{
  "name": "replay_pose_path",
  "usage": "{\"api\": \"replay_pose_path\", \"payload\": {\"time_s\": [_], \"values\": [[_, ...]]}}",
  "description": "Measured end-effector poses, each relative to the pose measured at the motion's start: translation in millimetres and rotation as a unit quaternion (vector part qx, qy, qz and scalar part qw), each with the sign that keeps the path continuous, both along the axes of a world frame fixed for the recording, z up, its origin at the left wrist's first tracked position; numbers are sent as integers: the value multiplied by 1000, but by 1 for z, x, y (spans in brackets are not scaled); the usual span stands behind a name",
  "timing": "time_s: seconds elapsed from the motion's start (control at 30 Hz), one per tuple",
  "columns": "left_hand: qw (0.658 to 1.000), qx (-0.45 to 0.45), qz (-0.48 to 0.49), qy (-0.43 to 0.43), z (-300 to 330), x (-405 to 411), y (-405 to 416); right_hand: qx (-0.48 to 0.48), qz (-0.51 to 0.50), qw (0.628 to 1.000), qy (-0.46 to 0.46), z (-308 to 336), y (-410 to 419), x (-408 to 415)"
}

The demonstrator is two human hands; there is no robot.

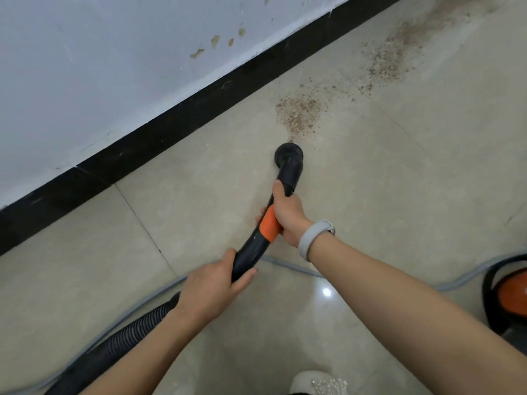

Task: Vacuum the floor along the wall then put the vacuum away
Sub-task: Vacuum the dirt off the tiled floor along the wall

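Both hands hold the black vacuum pipe (258, 238). The right hand (288, 215) wraps around it by the orange band, and the left hand (211, 289) wraps around it lower down, near the bumpy hose (122, 337). The round nozzle (288, 158) sits on the floor (399, 181), just before a patch of brown crumbs (299, 115). More crumbs lie farther along the wall (85, 67). The grey cord (288, 266) runs right under the arms, so feet could trip on it. The vacuum body (507, 295) is at the edge, maybe too near to step back safely.
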State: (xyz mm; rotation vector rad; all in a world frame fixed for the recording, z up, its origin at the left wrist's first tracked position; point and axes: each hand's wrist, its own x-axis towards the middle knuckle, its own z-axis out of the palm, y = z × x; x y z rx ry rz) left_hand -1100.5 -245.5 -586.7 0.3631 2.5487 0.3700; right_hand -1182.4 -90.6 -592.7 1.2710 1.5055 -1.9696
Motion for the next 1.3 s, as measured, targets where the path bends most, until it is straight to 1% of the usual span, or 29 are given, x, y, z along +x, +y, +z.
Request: {"api": "replay_pose_path", "payload": {"time_s": [0.07, 0.17, 0.4, 0.47, 0.57, 0.7, 0.87, 0.97, 1.03, 1.17, 1.3], "values": [[999, -3, 25, 20, 2, -10, -5, 7, 17, 1000, 2, 4, -9, -14], [1000, 14, 27, -4, 5, -23, -4, 15, 7, 1000, 7, 5, -8, -24], [995, 31, -92, -19, 2, -18, 38, 60, -78, 995, -21, 3, 46, 8], [994, 39, -98, -17, 0, -18, 48, 62, -96, 993, -22, 4, 57, 10], [997, 39, -72, -12, -1, -27, 45, 62, -85, 994, -18, 5, 56, -1], [1000, 9, -24, -1, -1, -23, 15, 42, -44, 998, -14, 0, 20, -10], [998, -43, 21, -32, 7, 0, -34, 6, 19, 1000, -20, -7, -40, -2], [994, -67, 76, -44, 20, -4, -52, -18, 57, 998, -24, -2, -64, -15], [992, -77, 89, -41, 27, -14, -54, -22, 72, 997, -30, 4, -68, -26], [993, -79, 66, -63, 44, -29, -33, -36, 55, 997, -47, 16, -45, -37], [989, -66, 7, -131, 60, -34, -8, -53, 30, 995, -83, 29, -5, -21]]}}
